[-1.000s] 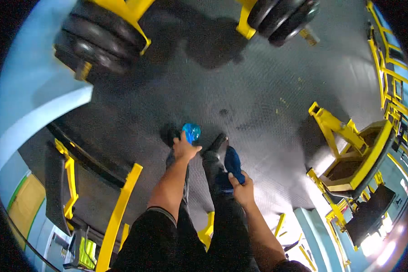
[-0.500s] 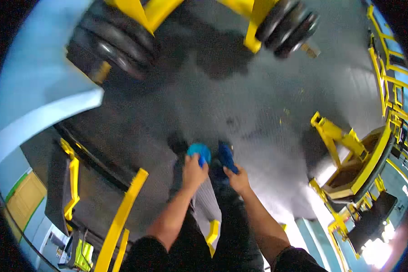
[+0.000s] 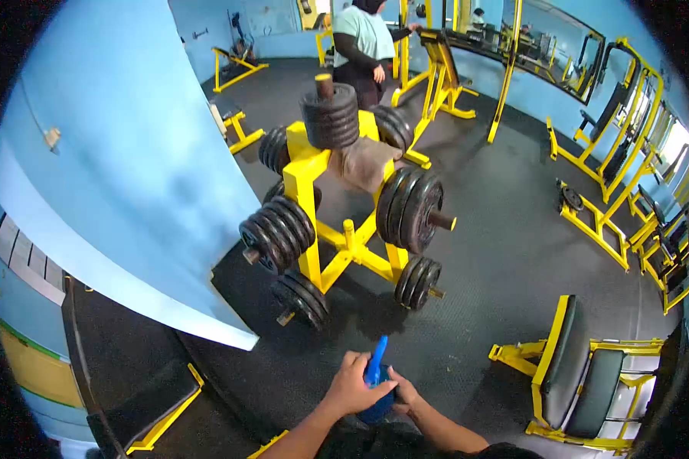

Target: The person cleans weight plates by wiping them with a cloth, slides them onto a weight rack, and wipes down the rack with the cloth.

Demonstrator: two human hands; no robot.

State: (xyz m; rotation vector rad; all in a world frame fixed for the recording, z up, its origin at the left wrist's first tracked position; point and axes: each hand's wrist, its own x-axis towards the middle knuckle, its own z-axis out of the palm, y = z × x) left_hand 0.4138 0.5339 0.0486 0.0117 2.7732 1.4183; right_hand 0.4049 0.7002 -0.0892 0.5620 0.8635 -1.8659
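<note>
My left hand [image 3: 354,389], low at the centre, is closed around a bright blue object [image 3: 377,363] whose narrow end points up between thumb and fingers. Directly beneath it is a darker blue item [image 3: 377,407], partly covered by both hands. My right hand [image 3: 407,393] grips this darker item from its right side, thumb up. Where one blue piece ends and the other begins cannot be made out. Both hands are close together in front of my body.
A yellow rack [image 3: 306,177] with black weight plates [image 3: 409,210] and a greyish cloth [image 3: 366,163] stands ahead. Beyond it is a person [image 3: 365,46] in a light top. A blue wall [image 3: 130,168] rises left; a padded bench [image 3: 566,367] stands right.
The view has swung up from the feet to the rack and room. My left hand has taken hold of the bright blue object, and my hands have come together around the blue items.
</note>
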